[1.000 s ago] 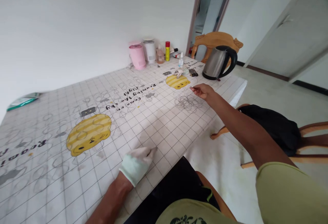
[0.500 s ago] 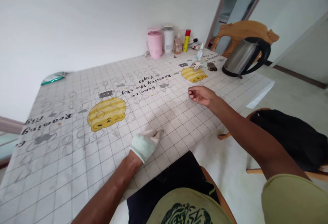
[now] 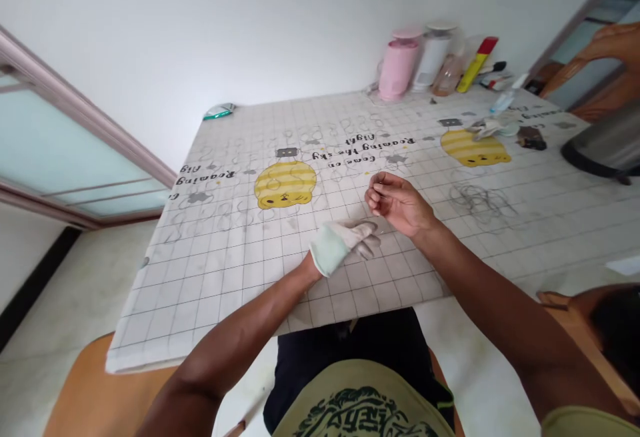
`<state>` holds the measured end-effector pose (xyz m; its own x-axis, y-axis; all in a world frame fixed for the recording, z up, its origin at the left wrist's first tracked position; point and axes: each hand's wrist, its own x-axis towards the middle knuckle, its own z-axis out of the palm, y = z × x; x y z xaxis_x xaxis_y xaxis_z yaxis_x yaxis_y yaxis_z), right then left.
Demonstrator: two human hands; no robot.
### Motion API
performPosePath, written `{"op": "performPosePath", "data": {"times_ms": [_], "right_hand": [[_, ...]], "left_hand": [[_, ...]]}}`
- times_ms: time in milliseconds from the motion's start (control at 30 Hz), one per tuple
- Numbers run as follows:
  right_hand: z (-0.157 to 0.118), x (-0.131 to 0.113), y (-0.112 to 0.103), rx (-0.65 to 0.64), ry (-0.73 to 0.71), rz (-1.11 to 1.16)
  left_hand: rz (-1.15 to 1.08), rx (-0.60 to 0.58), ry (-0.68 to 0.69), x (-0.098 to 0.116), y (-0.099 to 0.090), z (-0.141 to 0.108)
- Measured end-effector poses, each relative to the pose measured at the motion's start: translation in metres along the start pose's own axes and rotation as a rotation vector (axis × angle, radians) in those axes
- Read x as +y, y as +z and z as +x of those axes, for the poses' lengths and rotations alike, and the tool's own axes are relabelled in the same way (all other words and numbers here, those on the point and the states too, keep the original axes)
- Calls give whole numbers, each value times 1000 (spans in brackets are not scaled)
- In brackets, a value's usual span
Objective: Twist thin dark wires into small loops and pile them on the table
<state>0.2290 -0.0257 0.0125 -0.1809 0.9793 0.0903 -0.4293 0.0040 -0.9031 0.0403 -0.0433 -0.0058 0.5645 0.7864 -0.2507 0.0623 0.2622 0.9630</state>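
Observation:
My left hand (image 3: 350, 240) wears a work glove with a pale green cuff and greyish fingers. It rests low over the grid-patterned tablecloth (image 3: 200, 290), fingers stretched and somewhat apart, with nothing visible in them. Just right of it and slightly farther back, my bare right hand (image 3: 400, 203) is held palm inward, thumb and fingertips pressed together. Whether something tiny sits in that pinch I cannot make out. The two hands are close but apart. A dark, tangled scribble-like patch (image 3: 483, 200) shows on the cloth to the right.
Along the wall stand a pink canister (image 3: 399, 70), a white canister (image 3: 433, 57), a bottle (image 3: 449, 75) and a yellow-red can (image 3: 477, 65). Crumpled gloves (image 3: 495, 127) lie before them. A kettle (image 3: 607, 140) stands right. A green-white packet (image 3: 219, 111) sits at the far left corner.
My view has swung left. The gloved left hand has come nearer to my right hand, and its fingers have spread from a closed shape. My right hand keeps its pinch.

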Motion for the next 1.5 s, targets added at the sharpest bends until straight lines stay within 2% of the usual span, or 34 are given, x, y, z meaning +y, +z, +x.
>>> {"op": "performPosePath", "data": {"times_ms": [133,233,400,567,700,867,1067,1167,1400,1500], "right_hand": [[14,11,8,4,23,-75],[18,14,10,76,-11,-268],[8,22,18,349,-306,-799],[-6,41,25,392,-507,-1120],[-5,53,28,371,-533,-1108],[-3,54,33,331,-431,-917],[-5,49,37,246,-380,-835],[-5,50,34,228,-422,-890],[-8,54,26,180,-617,-1196],[-9,55,27,166,-649,-1250]], "left_hand": [[-119,128,-38,-1,-3,11],[-170,218,-70,-3,-6,18],[-144,347,-80,-1,-15,21],[-102,405,-54,8,-21,16],[2,452,-8,14,-21,12],[130,463,45,19,-23,7],[100,428,98,20,-27,7],[64,405,121,20,-28,8],[-58,383,221,13,-32,11],[-123,386,238,8,-33,15]]}}
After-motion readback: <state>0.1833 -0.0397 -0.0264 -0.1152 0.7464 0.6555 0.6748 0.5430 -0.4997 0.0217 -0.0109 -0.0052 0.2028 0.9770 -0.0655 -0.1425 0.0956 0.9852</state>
